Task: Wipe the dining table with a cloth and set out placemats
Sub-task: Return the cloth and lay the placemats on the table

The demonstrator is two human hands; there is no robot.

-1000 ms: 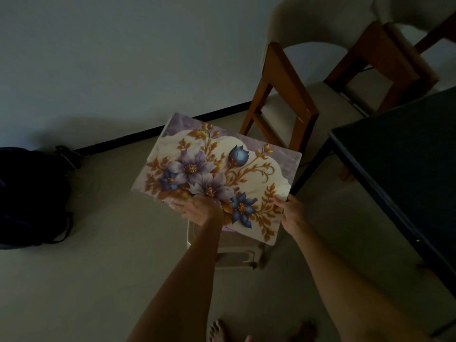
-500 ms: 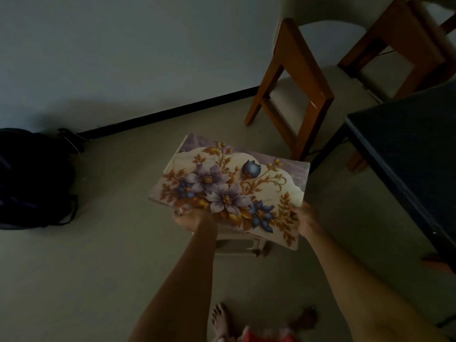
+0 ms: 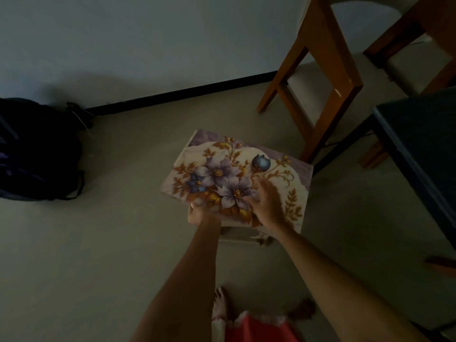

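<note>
A stack of floral placemats, cream with purple and blue flowers and gold leaves, is held flat above a small pale stool. My left hand grips the stack's near edge from below. My right hand lies on top of the mats near the middle, fingers curled at the flower print; I cannot tell whether it pinches a mat. The dark dining table stands at the right edge, apart from the mats. No cloth is in view.
Two wooden chairs stand beyond the mats beside the table. A black backpack lies on the floor at the left by the wall. My bare feet are below, on a pale floor.
My right hand left the stack's right edge and moved onto the top of the mats. The view tilted down and the stack sits lower in the frame.
</note>
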